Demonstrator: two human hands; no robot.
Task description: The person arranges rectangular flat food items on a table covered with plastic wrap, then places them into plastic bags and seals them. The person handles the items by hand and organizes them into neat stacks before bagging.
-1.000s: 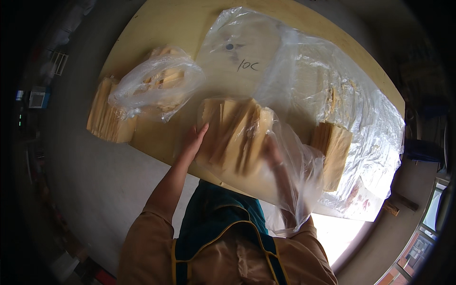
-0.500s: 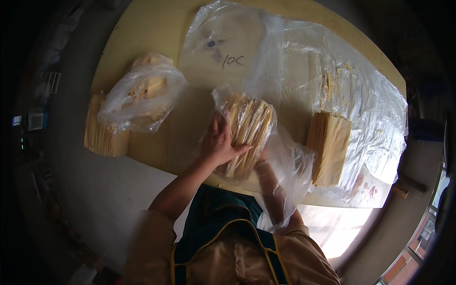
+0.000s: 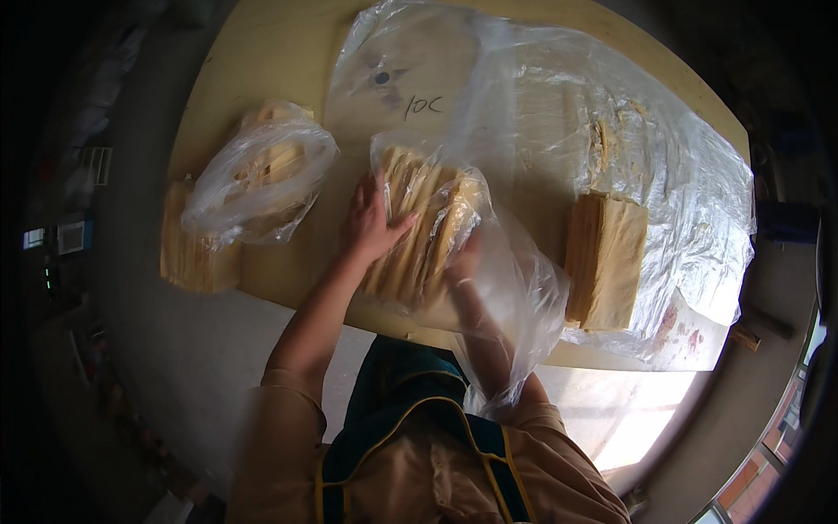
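A bundle of thin, tan-yellow folded sheets (image 3: pixel 410 210) sits in a clear plastic bag (image 3: pixel 528 293) near the table's front edge. My left hand (image 3: pixel 374 229) grips the bundle's left side from outside the bag, thumb over the top face and fingers along the edge. Through the film I see my right hand (image 3: pixel 464 258) inside the bag, against the bundle's right side. Its fingertips are partly hidden by the sheets and blurred by the plastic. The loose mouth of the bag hangs around my right forearm.
On the left, another plastic bag (image 3: pixel 262 179) with similar sheets lies over a stack (image 3: pixel 202 262). To the right, an unbagged stack (image 3: pixel 607 262) rests on a spread plastic sheet (image 3: pixel 690 227) with scattered scraps (image 3: pixel 602 144). The table (image 3: pixel 253 52) has curved-looking edges.
My hands and the bagged bundle have shifted left and slightly away from me. The bundle's sheets look more spread apart at the far end.
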